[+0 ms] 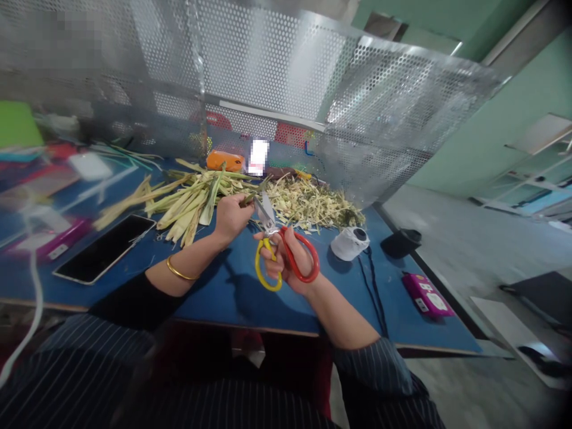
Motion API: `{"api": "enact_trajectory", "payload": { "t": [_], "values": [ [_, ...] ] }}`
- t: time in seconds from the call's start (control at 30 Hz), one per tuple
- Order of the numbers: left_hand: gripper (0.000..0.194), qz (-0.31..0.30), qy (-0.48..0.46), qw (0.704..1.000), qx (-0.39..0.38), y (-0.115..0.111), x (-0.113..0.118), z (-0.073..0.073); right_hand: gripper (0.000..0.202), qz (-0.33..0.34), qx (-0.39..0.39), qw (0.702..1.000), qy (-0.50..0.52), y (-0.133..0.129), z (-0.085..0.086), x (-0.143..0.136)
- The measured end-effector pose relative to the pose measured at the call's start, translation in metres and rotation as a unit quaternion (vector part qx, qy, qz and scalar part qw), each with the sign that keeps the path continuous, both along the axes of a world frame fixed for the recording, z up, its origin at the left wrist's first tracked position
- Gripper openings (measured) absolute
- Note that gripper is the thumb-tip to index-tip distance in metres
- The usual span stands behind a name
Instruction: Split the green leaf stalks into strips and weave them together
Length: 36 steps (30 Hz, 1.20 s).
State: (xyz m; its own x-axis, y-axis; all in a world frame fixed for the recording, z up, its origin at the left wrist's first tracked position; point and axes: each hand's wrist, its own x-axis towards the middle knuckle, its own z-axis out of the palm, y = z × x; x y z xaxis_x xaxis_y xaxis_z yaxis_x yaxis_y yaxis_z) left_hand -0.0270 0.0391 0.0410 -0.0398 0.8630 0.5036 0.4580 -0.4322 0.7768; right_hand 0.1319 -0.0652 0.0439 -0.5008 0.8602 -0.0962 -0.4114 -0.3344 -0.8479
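In the left hand (pixel 232 215), over the blue surface (pixel 210 298): a greenish strip (pixel 255 195), pinched between thumb and fingers. At the same wrist: a gold bangle (pixel 172 270).

In the right hand (pixel 288 256): scissors (pixel 267 217), gripped with fingers closed about the red and yellow handle loops; blades just beside the left fingers, pointed away from the body. Contact between blades and strip: not possible to tell.

Beside and beyond the left hand: a bundle of long pale leaves (pixel 185 223). Beyond the scissors: a heap of short cut pieces (pixel 313 205), with an orange packet (pixel 224 161) behind the leaves.

At left: a dark-screened phone (pixel 107 247), lying flat. At right: a white spool (pixel 351 244), a black container (pixel 401 242) and a purple packet (pixel 426 295). Behind: a clear perforated sheet (pixel 277 53).
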Motion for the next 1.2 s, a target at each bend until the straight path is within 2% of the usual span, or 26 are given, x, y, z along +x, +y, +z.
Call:
{"api": "enact_trajectory", "payload": {
  "t": [0.23,0.37,0.43,0.47,0.5,0.53,0.57,0.63,0.7,0.77,0.8,0.87,0.93,1.0,1.03,1.07,1.1,1.13,1.17,1.2],
  "values": [
    [0.026,-0.021,0.006,0.999,-0.032,-0.005,0.005,0.002,0.058,-0.062,-0.004,0.998,-0.032,0.002,0.002,-0.006],
    [0.022,-0.060,-0.040,0.996,-0.061,-0.004,0.004,0.006,0.055,-0.107,0.050,0.991,-0.069,0.002,0.003,-0.007],
    [0.022,-0.083,-0.091,0.988,-0.091,-0.005,0.002,0.011,0.055,-0.155,0.098,0.972,-0.147,0.002,0.003,0.001],
    [0.022,-0.096,-0.125,0.981,-0.113,-0.005,0.001,0.014,0.055,-0.186,0.129,0.951,-0.209,0.002,0.003,0.009],
    [0.022,-0.111,-0.161,0.971,-0.140,-0.006,-0.001,0.018,0.055,-0.218,0.160,0.917,-0.293,0.002,0.003,0.017],
    [0.022,-0.129,-0.195,0.957,-0.172,-0.007,-0.002,0.021,0.055,-0.252,0.189,0.867,-0.387,0.002,0.004,0.027],
    [0.022,-0.150,-0.225,0.940,-0.207,-0.007,-0.004,0.024,0.056,-0.261,0.213,0.802,-0.494,0.001,0.004,0.038],
    [0.025,-0.197,-0.265,0.904,-0.271,-0.008,-0.007,0.027,0.061,-0.268,0.217,0.648,-0.679,-0.002,0.003,0.058],
    [0.031,-0.234,-0.282,0.877,-0.311,-0.009,-0.007,0.027,0.052,-0.212,0.181,0.538,-0.796,-0.007,-0.001,0.072],
    [0.036,-0.256,-0.288,0.862,-0.329,-0.011,-0.006,0.023,0.046,-0.170,0.144,0.464,-0.857,-0.013,-0.007,0.081],
    [0.037,-0.264,-0.290,0.858,-0.333,-0.011,-0.004,0.021,0.043,-0.154,0.133,0.444,-0.873,-0.016,-0.010,0.084],
    [0.036,-0.276,-0.293,0.850,-0.340,-0.013,0.000,0.015,0.038,-0.128,0.131,0.424,-0.887,-0.022,-0.014,0.088],
    [0.032,-0.282,-0.296,0.845,-0.345,-0.015,0.003,0.012,0.033,-0.105,0.151,0.417,-0.890,-0.024,-0.013,0.089],
    [0.029,-0.271,-0.303,0.843,-0.352,-0.018,0.007,0.011,0.030,-0.113,0.193,0.417,-0.881,-0.022,-0.006,0.086],
    [0.027,-0.264,-0.306,0.843,-0.356,-0.020,0.009,0.010,0.028,-0.134,0.222,0.432,-0.864,-0.018,-0.001,0.083],
    [0.025,-0.258,-0.307,0.842,-0.360,-0.021,0.010,0.010,0.027,-0.166,0.254,0.465,-0.832,-0.012,0.004,0.077],
    [0.023,-0.254,-0.308,0.842,-0.365,-0.023,0.012,0.010,0.026,-0.198,0.288,0.524,-0.777,-0.005,0.009,0.070],
    [0.021,-0.252,-0.308,0.841,-0.367,-0.025,0.014,0.010,0.027,-0.214,0.308,0.607,-0.700,0.003,0.014,0.061],
    [0.019,-0.253,-0.307,0.840,-0.369,-0.027,0.015,0.010,0.028,-0.219,0.293,0.695,-0.619,0.012,0.017,0.052],
    [0.018,-0.256,-0.306,0.839,-0.371,-0.028,0.016,0.009,0.031,-0.207,0.252,0.770,-0.548,0.021,0.019,0.041]
  ]
}}
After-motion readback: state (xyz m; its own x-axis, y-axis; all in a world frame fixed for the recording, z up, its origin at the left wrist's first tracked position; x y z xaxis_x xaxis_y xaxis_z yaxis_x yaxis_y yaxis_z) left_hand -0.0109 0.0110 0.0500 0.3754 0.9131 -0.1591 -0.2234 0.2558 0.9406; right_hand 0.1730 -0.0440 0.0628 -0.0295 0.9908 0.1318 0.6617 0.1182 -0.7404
